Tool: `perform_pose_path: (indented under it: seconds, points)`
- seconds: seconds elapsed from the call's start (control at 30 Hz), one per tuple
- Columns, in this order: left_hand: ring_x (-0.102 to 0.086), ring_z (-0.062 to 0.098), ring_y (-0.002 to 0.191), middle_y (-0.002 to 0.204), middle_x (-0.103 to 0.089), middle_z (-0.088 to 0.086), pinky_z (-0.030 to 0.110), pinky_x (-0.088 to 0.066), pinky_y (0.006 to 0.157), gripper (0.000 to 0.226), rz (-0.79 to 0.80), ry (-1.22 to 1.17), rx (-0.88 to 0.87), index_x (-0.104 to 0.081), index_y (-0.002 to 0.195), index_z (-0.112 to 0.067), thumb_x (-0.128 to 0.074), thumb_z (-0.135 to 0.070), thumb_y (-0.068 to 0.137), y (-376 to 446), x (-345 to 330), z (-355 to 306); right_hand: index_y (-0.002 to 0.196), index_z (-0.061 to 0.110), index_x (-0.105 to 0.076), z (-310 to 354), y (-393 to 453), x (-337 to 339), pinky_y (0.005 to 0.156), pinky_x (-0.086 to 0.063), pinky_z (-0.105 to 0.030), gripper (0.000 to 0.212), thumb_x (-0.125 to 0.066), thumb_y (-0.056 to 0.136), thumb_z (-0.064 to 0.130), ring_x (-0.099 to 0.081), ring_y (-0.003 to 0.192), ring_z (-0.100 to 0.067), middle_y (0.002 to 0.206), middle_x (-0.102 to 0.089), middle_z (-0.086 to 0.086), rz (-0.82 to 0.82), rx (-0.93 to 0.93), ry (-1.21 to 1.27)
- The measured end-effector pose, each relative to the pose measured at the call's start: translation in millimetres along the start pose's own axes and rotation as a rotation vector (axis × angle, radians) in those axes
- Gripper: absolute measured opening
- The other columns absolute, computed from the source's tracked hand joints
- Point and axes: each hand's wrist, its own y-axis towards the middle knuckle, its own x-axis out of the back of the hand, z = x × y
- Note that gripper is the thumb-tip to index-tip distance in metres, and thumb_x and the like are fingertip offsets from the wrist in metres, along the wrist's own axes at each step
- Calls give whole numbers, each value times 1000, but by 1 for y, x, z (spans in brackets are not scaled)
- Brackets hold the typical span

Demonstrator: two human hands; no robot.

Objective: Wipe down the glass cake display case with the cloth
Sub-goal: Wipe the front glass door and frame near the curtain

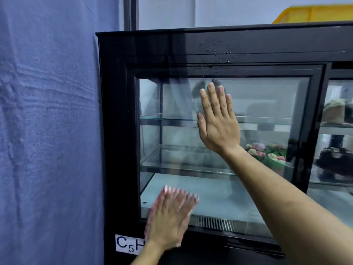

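Left hand (170,217) presses the cloth (162,205) flat-fingered at the glass's (257,104) bottom-left; unwiped pane stretches right, where right hand (217,119) braces, fingers straight.

Curtain (47,131) left of display case (114,131) — cake (267,155) inside, crate (315,15) on top.

Blue curtain (47,131) hangs left — pale wall (219,10) behind, yellow crate (315,15) up top.

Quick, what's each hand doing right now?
Left hand: open, flat fingers pressing the cloth against the glass display case, blurred.
Right hand: open, flat on the glass, holding nothing.
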Motion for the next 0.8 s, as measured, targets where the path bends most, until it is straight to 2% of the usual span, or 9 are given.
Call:
perform_pose_path:
  seconds: [0.07,0.13,0.23,0.33,0.4,0.47,0.53,0.67,0.8]
  points:
    - [-9,39,160,175,-3,10,55,3,130,70,-112,-3,45,-14,167,-24,-42,-42,105,71,35,28,164,7,-25,-2,2,5,130,-12,-51,64,-45,105,23,-11,161,-33,173,-17,-14,-4,0,112]
    - [-6,38,161,175,-8,10,59,-5,129,64,-240,-1,94,-19,167,-22,-38,-37,107,158,78,63,163,6,-28,-9,-2,13,131,-11,-50,67,-47,100,18,-11,161,-33,172,-19,-14,-5,3,192]
    - [0,35,161,174,-10,14,56,-3,130,61,-353,28,90,-18,167,-21,-35,-34,109,269,135,103,164,5,-21,-24,-28,22,131,-8,-50,69,-43,102,23,-7,161,-33,173,-13,-16,-3,-48,83]
    - [0,37,161,175,-9,13,52,2,131,62,-364,4,170,-19,167,-23,-30,-39,108,305,148,104,165,4,-17,-39,-54,17,131,-11,-51,66,-36,109,33,-7,161,-33,173,-10,-17,38,-37,-16]
    - [0,35,161,175,-7,11,52,2,131,63,-364,-3,170,-20,167,-21,-29,-37,107,279,134,79,165,3,-18,-45,-58,13,130,-14,-52,65,-34,110,36,-10,161,-35,173,-12,-18,50,9,-48]
    - [-1,35,161,175,-7,13,57,-1,130,62,-318,-30,77,-23,166,-16,-35,-32,107,220,103,49,164,3,-19,-45,-58,11,130,-14,-52,65,-32,110,36,-11,160,-35,173,-13,-18,42,18,-60]
    - [0,37,161,175,-8,12,59,0,129,62,-182,-48,-33,-26,165,-18,-41,-31,106,137,58,21,164,3,-19,-44,-58,11,130,-14,-52,64,-32,110,35,-11,160,-35,173,-13,-18,41,13,-61]
    - [8,27,161,175,-3,2,49,9,128,65,78,60,-294,-26,165,-31,-47,-40,105,-15,-15,-17,164,3,-18,-45,-59,13,130,-14,-52,64,-31,111,35,-11,160,-36,172,-13,-19,40,20,-69]
    - [4,25,162,176,0,-1,47,7,130,59,114,161,-571,-23,165,-35,-34,-39,107,19,3,19,165,3,-18,-44,-58,12,130,-14,-52,64,-32,111,34,-10,160,-36,172,-13,-19,32,29,-71]
